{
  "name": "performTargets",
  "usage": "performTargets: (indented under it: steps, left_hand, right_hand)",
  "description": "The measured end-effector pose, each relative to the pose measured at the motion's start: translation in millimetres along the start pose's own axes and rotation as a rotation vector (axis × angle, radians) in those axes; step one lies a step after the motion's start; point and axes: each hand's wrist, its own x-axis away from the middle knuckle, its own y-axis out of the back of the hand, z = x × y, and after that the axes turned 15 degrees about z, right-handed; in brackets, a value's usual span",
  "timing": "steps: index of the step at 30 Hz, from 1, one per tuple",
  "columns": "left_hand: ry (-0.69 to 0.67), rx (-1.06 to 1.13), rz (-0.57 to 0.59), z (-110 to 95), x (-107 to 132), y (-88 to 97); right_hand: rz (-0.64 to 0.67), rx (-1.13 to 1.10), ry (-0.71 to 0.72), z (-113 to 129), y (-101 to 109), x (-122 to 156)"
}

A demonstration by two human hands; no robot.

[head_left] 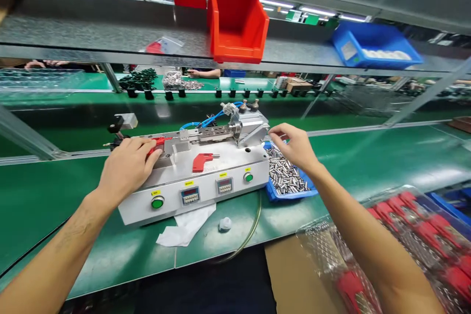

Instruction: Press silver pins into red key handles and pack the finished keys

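My left hand (128, 162) is closed around a red plastic part (158, 143) at the left end of a grey bench machine (228, 159). My right hand (292, 144) is at the machine's right end, thumb and fingertips pinched together; whatever is between them is too small to make out. Below that hand, a blue bin (274, 195) holds many short metal pins (287, 174). A second red part, pistol-shaped (202, 162) with a metal pin sticking out, lies on top of the machine. Green buttons (157, 202) and small displays (190, 196) line its front.
White paper (187, 228) and a small white cap-like item (225, 224) lie before the machine, beside a clear hose (253, 228). Clear trays of red parts (401, 211) stand at lower right. An overhead shelf bears a red bin (237, 54) and a blue bin (379, 59). Co-workers' hands (195, 73) show beyond.
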Motion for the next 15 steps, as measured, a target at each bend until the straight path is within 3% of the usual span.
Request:
performTargets:
  steps: [3, 6, 10, 12, 15]
  left_hand:
    - [0.023, -0.012, 0.006, -3.7, 0.1, 1.5]
    - [0.022, -0.021, 0.024, -4.6, 0.2, 3.9]
    - [0.034, -0.004, 0.061, -2.8, 1.6, 6.8]
    - [0.043, 0.006, 0.07, -2.5, 2.1, 7.3]
    - [0.046, 0.019, 0.059, -3.0, 2.2, 6.7]
  right_hand:
    - [0.29, 0.122, -0.325, -37.7, -4.6, 5.2]
    - [0.475, 0.119, -0.422, -61.5, -38.3, 12.9]
    - [0.528, 0.054, -0.463, -76.2, -73.5, 19.0]
    - [0.514, -0.017, -0.446, -81.6, -70.9, 18.2]
    - [0.477, -0.185, -0.391, -87.7, -47.5, 17.9]
